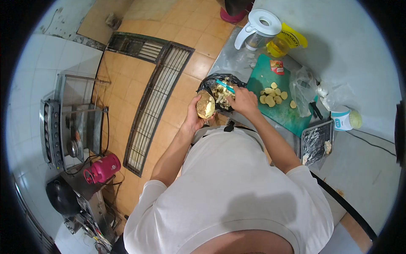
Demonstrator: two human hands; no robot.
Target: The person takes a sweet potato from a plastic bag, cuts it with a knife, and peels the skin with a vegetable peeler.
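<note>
A large, partly peeled potato (205, 104) is in my left hand (194, 115), with a pale bare patch on its lower right side. My right hand (245, 101) grips a turquoise peeler (225, 86), just right of the potato and apart from it. Beneath the peeler, a black plastic bag (211, 78) lies open with peelings (223, 95) inside. To the right, a green cutting board (262, 75) carries several pale, round slices (270, 100) and a small red packet (277, 67).
A white-lidded jug (259, 30) and a yellow pouch (286, 41) stand beyond the board. Clear plastic (301, 91), a black-handled knife (315, 111), a metal tray (317, 142) and a white device (341, 118) are at right. Left are a stove (53, 134) and a pink gas cylinder (103, 168).
</note>
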